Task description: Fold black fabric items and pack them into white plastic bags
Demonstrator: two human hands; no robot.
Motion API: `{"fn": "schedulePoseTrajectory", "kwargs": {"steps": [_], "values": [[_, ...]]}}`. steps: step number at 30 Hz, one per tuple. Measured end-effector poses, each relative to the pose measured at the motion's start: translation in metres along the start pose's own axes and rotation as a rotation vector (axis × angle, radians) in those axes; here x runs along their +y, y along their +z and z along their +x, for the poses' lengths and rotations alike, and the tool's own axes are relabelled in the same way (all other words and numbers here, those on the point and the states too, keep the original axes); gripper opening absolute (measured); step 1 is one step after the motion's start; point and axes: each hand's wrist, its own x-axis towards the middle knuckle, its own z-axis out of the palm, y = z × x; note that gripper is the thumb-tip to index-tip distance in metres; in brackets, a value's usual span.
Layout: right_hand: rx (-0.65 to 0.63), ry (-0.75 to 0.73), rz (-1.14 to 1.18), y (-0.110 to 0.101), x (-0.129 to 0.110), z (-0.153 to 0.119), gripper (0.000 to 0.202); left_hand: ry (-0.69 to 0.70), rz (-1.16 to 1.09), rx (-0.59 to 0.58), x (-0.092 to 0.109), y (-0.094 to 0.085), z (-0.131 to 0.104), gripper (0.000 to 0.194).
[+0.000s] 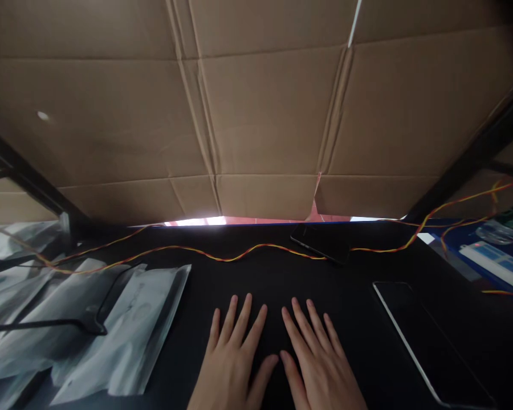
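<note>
My left hand (235, 359) lies palm down on the black tabletop (248, 279), fingers spread and holding nothing. Beside it, my right hand (318, 359) rests flat in the same way, its fingers apart. The two thumbs point at each other with a small gap between them. To the right of my right hand is a large dark phone (431, 341) with a pale edge. A smaller black phone (320, 242) lies farther back, touching a twisted red and yellow wire (226, 259). Left of my left hand are translucent plastic bags (128, 330).
Behind the table stands a folded cardboard sheet (265, 119), with dark frame bars (29, 176) at its sides. A black cable (38, 326) crosses the bags. At the far right, a white and blue box (496, 262) lies near a clear plastic item (502, 232).
</note>
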Motion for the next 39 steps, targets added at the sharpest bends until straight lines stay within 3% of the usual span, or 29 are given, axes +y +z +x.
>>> {"fn": "schedulePoseTrajectory", "kwargs": {"steps": [2, 6, 10, 13, 16, 20, 25, 27, 31, 34, 37, 39], "values": [[0.012, 0.004, 0.005, 0.001, 0.001, 0.001, 0.067, -0.034, -0.039, 0.004, -0.021, -0.016, -0.004, 0.073], [0.035, -0.014, -0.002, 0.000, 0.002, 0.004, 0.069, -0.294, 0.055, 0.096, -0.079, -0.045, -0.028, 0.064], [0.053, -0.019, -0.011, 0.000, 0.003, 0.005, 0.073, -0.541, 0.190, -0.010, -0.123, -0.048, -0.058, 0.060], [0.048, -0.015, -0.006, -0.001, 0.003, 0.004, 0.074, -0.511, 0.174, -0.011, -0.130, -0.044, -0.066, 0.058], [0.046, -0.011, -0.003, -0.002, 0.002, 0.004, 0.073, -0.423, 0.118, 0.081, -0.117, -0.048, -0.060, 0.050], [0.038, 0.016, 0.019, -0.003, 0.000, 0.004, 0.073, -0.365, 0.038, 0.181, -0.082, -0.061, -0.045, 0.047], [0.018, 0.052, 0.065, -0.001, -0.002, 0.002, 0.079, -0.042, 0.008, -0.040, -0.033, -0.052, -0.028, 0.043], [0.016, 0.055, 0.084, -0.001, -0.003, 0.001, 0.078, 0.014, 0.021, -0.064, -0.021, -0.044, -0.017, 0.046], [0.003, 0.049, 0.082, -0.003, -0.001, -0.001, 0.065, 0.063, 0.068, -0.029, -0.008, -0.036, 0.009, 0.062], [0.021, 0.028, 0.093, -0.009, 0.003, 0.005, 0.053, 0.046, 0.022, -0.124, -0.002, -0.033, 0.019, 0.068], [-0.006, 0.155, 0.174, -0.017, 0.005, 0.022, 0.041, -0.025, -0.042, -0.174, 0.007, -0.028, 0.018, 0.064], [-0.066, 0.294, 0.278, -0.022, 0.004, 0.037, 0.037, -0.048, -0.032, -0.131, 0.014, -0.020, 0.014, 0.061]]}}
